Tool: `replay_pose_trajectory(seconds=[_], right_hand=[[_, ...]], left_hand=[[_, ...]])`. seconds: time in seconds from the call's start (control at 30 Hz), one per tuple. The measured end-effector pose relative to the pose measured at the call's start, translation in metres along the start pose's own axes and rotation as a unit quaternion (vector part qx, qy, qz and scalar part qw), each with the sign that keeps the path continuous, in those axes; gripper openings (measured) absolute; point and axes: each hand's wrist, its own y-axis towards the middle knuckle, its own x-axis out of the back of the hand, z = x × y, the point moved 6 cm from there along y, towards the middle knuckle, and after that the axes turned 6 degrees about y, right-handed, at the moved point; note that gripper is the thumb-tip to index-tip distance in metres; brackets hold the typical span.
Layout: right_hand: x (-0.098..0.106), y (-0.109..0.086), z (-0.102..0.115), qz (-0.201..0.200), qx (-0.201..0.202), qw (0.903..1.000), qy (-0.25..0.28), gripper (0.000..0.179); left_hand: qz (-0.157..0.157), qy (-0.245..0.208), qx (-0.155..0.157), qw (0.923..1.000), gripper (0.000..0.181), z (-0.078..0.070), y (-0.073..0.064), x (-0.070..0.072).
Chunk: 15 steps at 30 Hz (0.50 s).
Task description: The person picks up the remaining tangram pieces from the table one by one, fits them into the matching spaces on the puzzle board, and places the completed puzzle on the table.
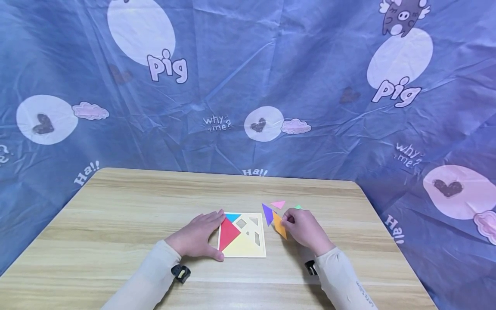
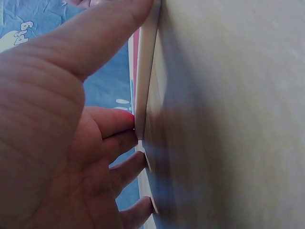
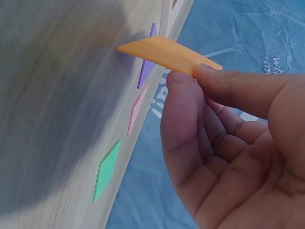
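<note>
In the head view, a square tangram board [image 1: 265,241] holds a red triangle [image 1: 230,234], a pale yellow triangle [image 1: 242,247] and a small blue triangle [image 1: 232,216]. My left hand [image 1: 198,234] spans the board's left side, thumb at the near corner and fingertips at the far one. In the left wrist view those fingertips [image 2: 125,119] touch its edge. To the right of the board, my right hand [image 1: 304,226] pinches an orange parallelogram tangram piece [image 3: 164,53] by one end between thumb and index finger. The piece is tilted above the table.
A purple piece [image 1: 267,214] lies just right of the board, with a pink triangle [image 1: 278,204] behind it. A green piece [image 3: 106,171] lies farther right, partly hidden by the right hand in the head view. Behind the wooden table [image 1: 162,189] hangs a blue printed cloth [image 1: 217,86].
</note>
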Motion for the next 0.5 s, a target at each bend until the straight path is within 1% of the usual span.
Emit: replay_pose_trajectory(seconds=[0.2,0.5], right_hand=[[0.0005,0.0,0.0024,-0.015,0.011,0.9998,0.005,0.015],[0.0014,-0.0012,0.0066,-0.017,0.002,0.9996,0.021,0.015]], left_hand=[[0.001,0.0,0.003,1.0,0.118,0.0008,-0.0005,-0.0006],[0.002,0.002,0.001,1.0,0.118,0.0011,0.0003,-0.0004]])
